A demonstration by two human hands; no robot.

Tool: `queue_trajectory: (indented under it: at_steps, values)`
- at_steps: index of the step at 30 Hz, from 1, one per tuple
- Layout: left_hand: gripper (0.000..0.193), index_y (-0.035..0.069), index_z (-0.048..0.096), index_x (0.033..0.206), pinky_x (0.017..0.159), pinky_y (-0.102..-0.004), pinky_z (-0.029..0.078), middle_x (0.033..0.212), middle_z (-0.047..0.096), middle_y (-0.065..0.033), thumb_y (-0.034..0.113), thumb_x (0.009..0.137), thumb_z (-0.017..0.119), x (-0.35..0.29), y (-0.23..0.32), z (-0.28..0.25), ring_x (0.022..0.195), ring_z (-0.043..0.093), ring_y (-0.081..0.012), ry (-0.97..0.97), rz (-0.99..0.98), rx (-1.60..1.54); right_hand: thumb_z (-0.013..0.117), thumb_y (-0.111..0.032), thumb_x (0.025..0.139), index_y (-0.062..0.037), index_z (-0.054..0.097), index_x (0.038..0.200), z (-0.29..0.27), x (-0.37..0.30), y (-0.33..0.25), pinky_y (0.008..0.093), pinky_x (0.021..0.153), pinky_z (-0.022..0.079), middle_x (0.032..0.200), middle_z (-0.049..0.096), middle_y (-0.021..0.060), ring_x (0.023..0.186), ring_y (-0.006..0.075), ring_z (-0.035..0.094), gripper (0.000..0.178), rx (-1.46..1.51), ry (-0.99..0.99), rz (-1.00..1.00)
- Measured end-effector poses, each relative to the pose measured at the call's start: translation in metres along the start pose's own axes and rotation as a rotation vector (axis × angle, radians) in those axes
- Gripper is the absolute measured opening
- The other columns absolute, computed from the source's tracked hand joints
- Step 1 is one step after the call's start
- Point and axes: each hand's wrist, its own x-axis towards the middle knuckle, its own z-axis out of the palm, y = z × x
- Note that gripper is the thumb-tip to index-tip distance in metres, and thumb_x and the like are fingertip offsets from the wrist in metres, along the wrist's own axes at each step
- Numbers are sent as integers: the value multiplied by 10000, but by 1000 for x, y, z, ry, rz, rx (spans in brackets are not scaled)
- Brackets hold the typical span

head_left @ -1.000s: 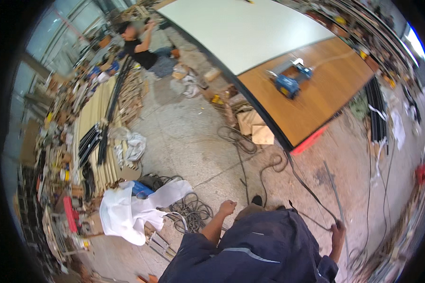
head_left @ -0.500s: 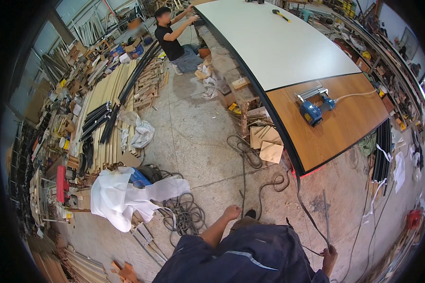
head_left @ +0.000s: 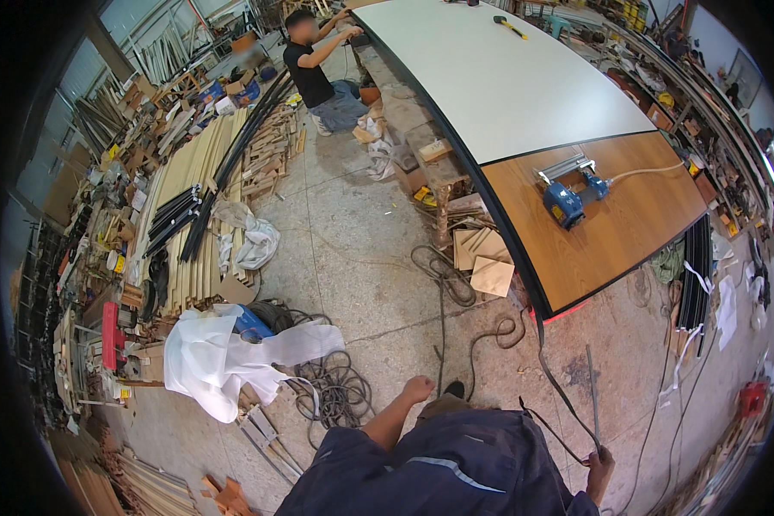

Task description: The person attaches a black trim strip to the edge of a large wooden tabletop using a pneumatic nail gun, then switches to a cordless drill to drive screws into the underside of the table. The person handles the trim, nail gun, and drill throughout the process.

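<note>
My left hand [head_left: 418, 389] is curled closed above my dark shoe [head_left: 455, 390], beside a cord on the floor. Its palm side is hidden, so I cannot make out whether anything is in it. Low at the right, my right hand [head_left: 601, 469] is closed round a long dark flexible strip [head_left: 552, 370]. This strip runs up to the near corner of a large panel [head_left: 542, 64], white with a wood-brown end and black edging. A thin grey stick-like length [head_left: 593, 391] rises from the same hand; whether it is part of the strip I cannot tell.
On the panel lie a blue nail gun [head_left: 568, 202] with a hose and a yellow-and-black tool [head_left: 511, 27]. A co-worker [head_left: 318, 73] kneels at its far left edge. Coiled hose [head_left: 335, 391], white sheeting [head_left: 206, 361] and wood strips [head_left: 189, 189] lie left.
The co-worker's head has turned slightly, with both hands still at the panel edge. My left hand has shifted very slightly left; my right hand keeps its hold on the strip.
</note>
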Motion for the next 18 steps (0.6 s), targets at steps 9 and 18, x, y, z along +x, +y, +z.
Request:
queue_trajectory:
  at_steps: [9,18]
  values:
    - [441,18,732,891,858,-492,507,964,695,-238,416,910,542,-5,29,0,976,652,-409,-74,-63,27,565,-35,815,180,580,1122,-6,-1,-27,284,564,538,837,604,116,647,171,631,376,-11,-23,38]
    - [435,16,735,883,858,-471,516,960,701,-228,405,908,544,-17,47,21,973,660,-389,-26,-46,36,588,-76,813,182,556,1217,-26,13,-12,289,610,549,900,642,150,670,180,645,481,-5,-52,50]
